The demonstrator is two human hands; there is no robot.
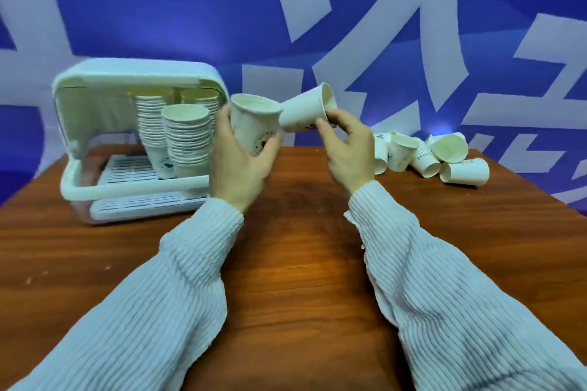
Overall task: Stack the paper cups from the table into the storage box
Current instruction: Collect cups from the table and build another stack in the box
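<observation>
My left hand [241, 155] grips an upright white paper cup [254, 124] above the table's middle. My right hand [346, 146] pinches a second paper cup [305, 113], tilted on its side with its mouth facing up and right; its base touches the rim of the first cup. At the left stands the white storage box [133, 187] with its lid raised. Inside it are three tall stacks of paper cups [187, 140]. Several loose cups [444, 159] lie in a pile on the table at the right.
The brown wooden table [301, 247] stretches toward me, with my two ribbed white sleeves across it. A blue and white banner [317, 9] hangs behind the table. The box has a slatted white tray [139, 203] at its bottom front.
</observation>
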